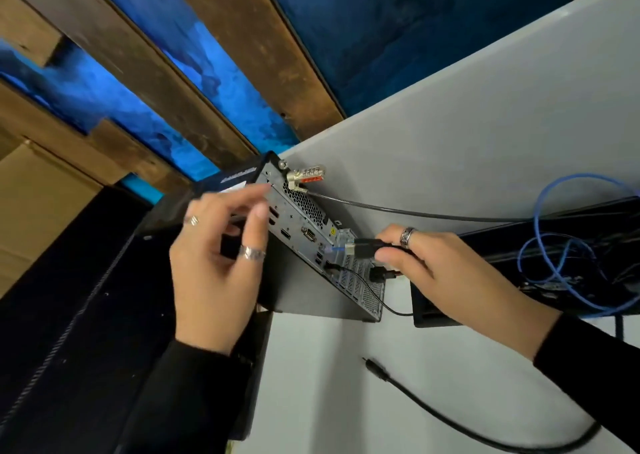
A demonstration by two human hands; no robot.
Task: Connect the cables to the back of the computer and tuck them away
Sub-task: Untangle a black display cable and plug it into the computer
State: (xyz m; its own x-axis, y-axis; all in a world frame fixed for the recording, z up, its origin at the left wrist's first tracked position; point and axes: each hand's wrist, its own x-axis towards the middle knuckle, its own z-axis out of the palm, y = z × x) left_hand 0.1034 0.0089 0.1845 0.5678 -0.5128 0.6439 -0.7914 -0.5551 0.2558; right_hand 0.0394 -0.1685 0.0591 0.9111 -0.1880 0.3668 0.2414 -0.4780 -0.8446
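Observation:
A small black computer [301,290] stands on the grey desk [450,134] with its rear port panel [308,218] facing me. My right hand [440,266] pinches a black plug with a metal tip [363,246], held close to the ports in the middle of the panel. My left hand [218,256] hovers at the computer's left edge with fingers spread and holds nothing. A thin black cable [367,285] is plugged in lower on the panel. A blue network cable [554,256] loops out of a black cable tray [519,280] at the right.
A silver combination lock [304,175] with a grey security cable [415,212] hangs at the panel's top corner. A loose black cable with a bare jack [450,415] lies on the desk in front. Beyond the desk edge are wooden planks and blue floor [207,82].

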